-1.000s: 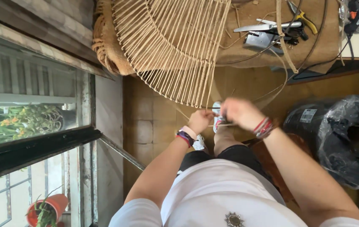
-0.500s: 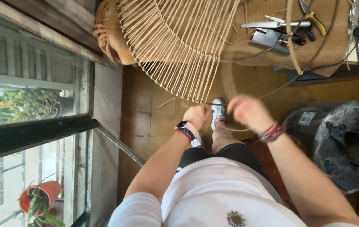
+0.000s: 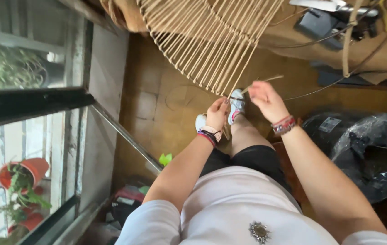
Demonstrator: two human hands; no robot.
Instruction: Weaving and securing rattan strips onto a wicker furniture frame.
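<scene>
A half-woven wicker frame (image 3: pixel 207 41) of many long pale cane spokes hangs at the top of the view, its spokes fanning down toward my hands. My left hand (image 3: pixel 217 113) pinches the lower end of one spoke just below the fan's tip. My right hand (image 3: pixel 268 100) is closed on a thin loose cane strand (image 3: pixel 263 82) that slants up and to the right. The two hands are a short way apart, above my knee and my white shoes (image 3: pixel 236 104). Both wrists carry bracelets.
A window (image 3: pixel 30 113) with a dark bar fills the left, with potted plants (image 3: pixel 19 181) outside. A black plastic-wrapped bundle (image 3: pixel 365 154) stands on the right. A cloth-covered table (image 3: pixel 338 31) with tools and cables lies at top right. The floor (image 3: pixel 166 100) is brown tile.
The view has tilted and the frame's fan now reaches closer to my hands. My hands have drawn slightly apart, and the right one has lifted a cane strand.
</scene>
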